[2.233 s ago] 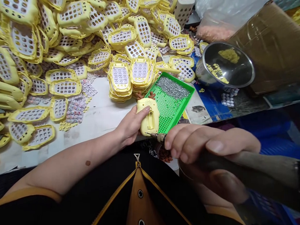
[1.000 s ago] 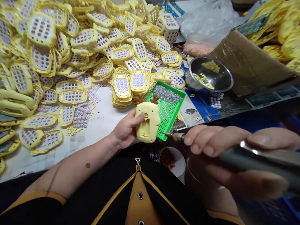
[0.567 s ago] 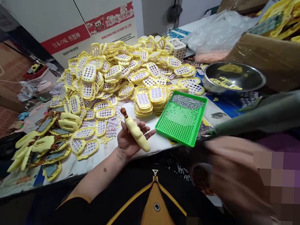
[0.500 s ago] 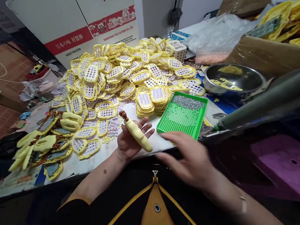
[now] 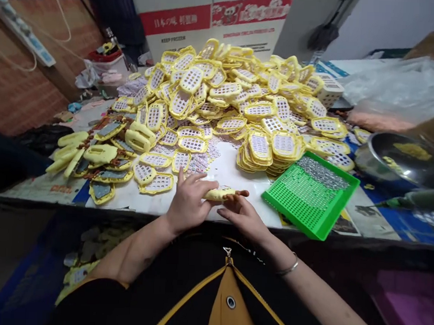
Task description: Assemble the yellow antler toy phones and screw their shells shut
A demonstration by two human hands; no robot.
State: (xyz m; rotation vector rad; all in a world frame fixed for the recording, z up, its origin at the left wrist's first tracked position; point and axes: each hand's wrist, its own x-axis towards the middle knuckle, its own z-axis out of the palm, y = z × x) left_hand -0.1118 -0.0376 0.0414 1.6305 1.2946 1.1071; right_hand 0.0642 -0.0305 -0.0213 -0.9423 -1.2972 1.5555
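Observation:
A pale yellow moulded piece (image 5: 219, 194) with a knobbly brown end is held low over the table's front edge. My left hand (image 5: 190, 199) grips its left end, with the index finger raised. At the brown end, the curled fingers of my right hand (image 5: 248, 216) close on the piece; the thumb lies beneath. A stack of yellow-rimmed panels full of holes (image 5: 260, 147) stands just behind my hands. To the right lies a green perforated tray (image 5: 291, 197) with small silver parts (image 5: 320, 172), perhaps screws, at its far end.
A large heap of yellow-rimmed panels (image 5: 223, 91) fills the table's back. Pale yellow pieces with brown ends (image 5: 100, 153) pile up at left. A steel bowl (image 5: 379, 155) stands right, near a power screwdriver (image 5: 416, 200). A white carton (image 5: 187, 17) stands behind.
The view has swung left. My left hand has turned over, from palm-up under the yellow piece to gripping it from above. My right hand has come in from the right onto its brown end.

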